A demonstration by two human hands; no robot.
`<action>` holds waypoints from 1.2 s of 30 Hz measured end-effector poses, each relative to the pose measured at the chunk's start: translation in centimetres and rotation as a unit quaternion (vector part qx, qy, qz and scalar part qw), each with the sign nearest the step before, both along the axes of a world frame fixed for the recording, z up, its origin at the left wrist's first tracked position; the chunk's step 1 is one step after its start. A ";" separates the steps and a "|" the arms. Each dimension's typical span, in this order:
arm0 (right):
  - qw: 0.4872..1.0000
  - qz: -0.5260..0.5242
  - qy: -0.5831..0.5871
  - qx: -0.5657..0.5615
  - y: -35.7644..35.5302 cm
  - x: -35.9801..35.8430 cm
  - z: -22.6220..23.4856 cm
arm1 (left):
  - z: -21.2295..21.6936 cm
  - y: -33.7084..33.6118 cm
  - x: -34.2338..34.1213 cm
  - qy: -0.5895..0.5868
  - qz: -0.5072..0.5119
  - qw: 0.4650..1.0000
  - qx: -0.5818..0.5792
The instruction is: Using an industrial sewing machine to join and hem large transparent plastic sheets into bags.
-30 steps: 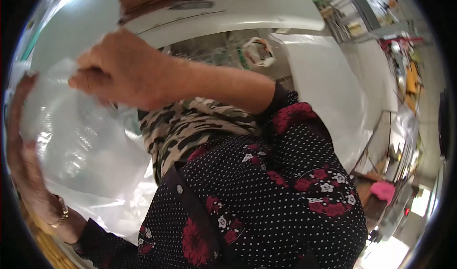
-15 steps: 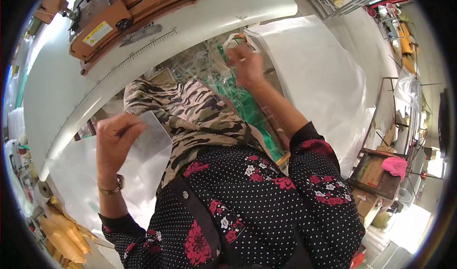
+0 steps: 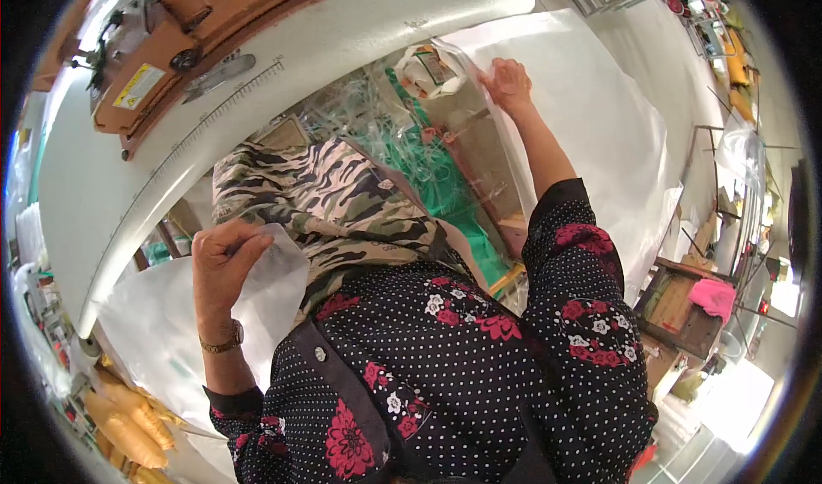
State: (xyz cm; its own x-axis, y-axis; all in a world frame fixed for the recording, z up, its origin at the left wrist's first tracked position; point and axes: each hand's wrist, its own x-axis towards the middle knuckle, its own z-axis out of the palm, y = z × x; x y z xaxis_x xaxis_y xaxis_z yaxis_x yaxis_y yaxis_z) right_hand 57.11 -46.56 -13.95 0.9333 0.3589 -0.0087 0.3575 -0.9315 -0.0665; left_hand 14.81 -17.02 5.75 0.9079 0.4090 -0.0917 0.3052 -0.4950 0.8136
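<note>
My left hand (image 3: 224, 270), with a watch on its wrist, is closed in a pinch on the corner of a clear plastic sheet (image 3: 289, 263). The sheet hangs beside camouflage-patterned cloth (image 3: 321, 197) spread over my lap. To the far right, my right hand (image 3: 509, 88) rests at the left edge of a stack of large clear plastic sheets (image 3: 591, 116). Its fingers look slightly apart, with nothing plainly gripped. Just left of that hand is a white, round-mouthed bag (image 3: 428, 71) with something inside.
A brown sewing machine (image 3: 141, 73) stands on a white table (image 3: 385, 17) with a ruler scale along its edge. Below the edge lie tangled clear plastic scraps (image 3: 351, 111) and green plastic (image 3: 428, 176). More plastic sheeting (image 3: 163, 313) spreads at left. A pink cloth (image 3: 712, 298) lies on a frame at right.
My right hand has moved right, from over the white bag to the edge of the plastic stack, uncovering the bag. My left hand has shifted slightly right and down, still pinching the sheet.
</note>
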 end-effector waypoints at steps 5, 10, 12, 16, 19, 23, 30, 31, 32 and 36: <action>0.996 0.075 0.040 -0.008 -0.5 -2.1 1.3 | -1.0 0.4 -0.1 0.014 0.015 0.999 -0.048; 0.995 0.057 0.031 -0.079 -1.6 -6.7 1.4 | -1.0 0.2 0.1 0.015 0.005 0.999 -0.032; 0.995 0.059 -0.079 -0.020 -3.1 -7.8 0.0 | -0.8 0.2 0.1 0.011 -0.001 0.999 -0.038; 0.998 0.061 0.028 -0.001 -4.5 -7.7 1.8 | 0.1 0.0 -0.2 0.014 -0.010 1.000 0.016; 0.979 -0.002 0.089 0.185 -5.0 -7.4 2.8 | 0.5 -0.2 -0.7 -0.051 -0.054 0.997 0.006; 0.982 0.073 -0.055 0.167 -4.7 -8.8 2.4 | 1.6 -1.3 -1.0 -0.087 -0.074 0.993 -0.002; 0.994 0.049 -0.010 0.098 -4.5 -8.6 1.1 | 1.0 -1.3 -2.0 -0.095 -0.057 0.994 -0.011; 0.991 0.004 0.029 0.128 -4.4 -8.4 1.4 | 0.9 -1.2 -2.4 -0.092 -0.049 0.994 -0.019; 0.991 0.004 0.027 0.129 -5.0 -7.7 1.3 | 1.2 -1.2 -2.4 -0.094 -0.049 0.994 -0.018; 0.949 -0.015 0.068 0.307 -5.2 -7.2 2.4 | 1.9 -1.1 -2.7 -0.122 -0.102 0.987 -0.014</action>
